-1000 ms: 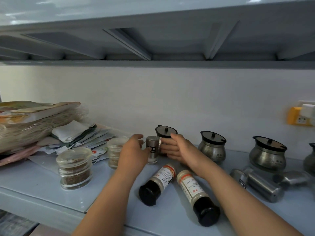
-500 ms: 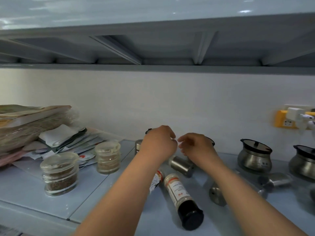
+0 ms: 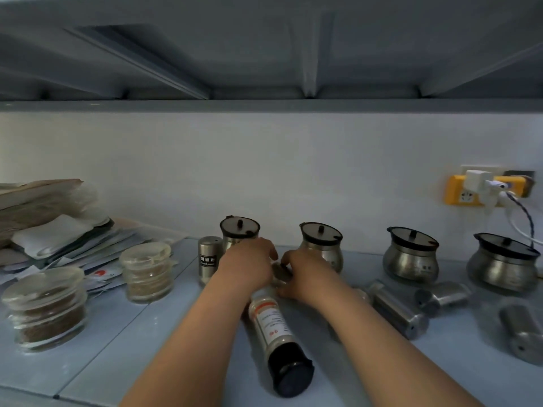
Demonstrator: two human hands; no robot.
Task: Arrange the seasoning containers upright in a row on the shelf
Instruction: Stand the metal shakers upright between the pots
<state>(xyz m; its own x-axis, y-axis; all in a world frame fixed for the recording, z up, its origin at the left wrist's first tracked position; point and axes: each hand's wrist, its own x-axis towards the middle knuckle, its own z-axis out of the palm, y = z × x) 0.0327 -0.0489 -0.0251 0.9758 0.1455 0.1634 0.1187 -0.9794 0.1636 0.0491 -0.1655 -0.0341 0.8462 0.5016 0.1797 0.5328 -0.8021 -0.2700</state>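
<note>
Steel shaker (image 3: 281, 274) | left hand (image 3: 245, 267) and right hand (image 3: 307, 274) both grip it | labelled bottle (image 3: 273, 321) lying just beside

Both forearms bare, entering from bottom of frame, converging at centre. At centre, left hand (image 3: 246, 267) back up, fingers curled down and away from camera; what they touch hidden. Just right of it, right hand (image 3: 307, 274), fingers (image 3: 286, 259) curled leftward, thumb low, gripping steel shaker (image 3: 279, 274). Fingertips of both hands close together.
</note>
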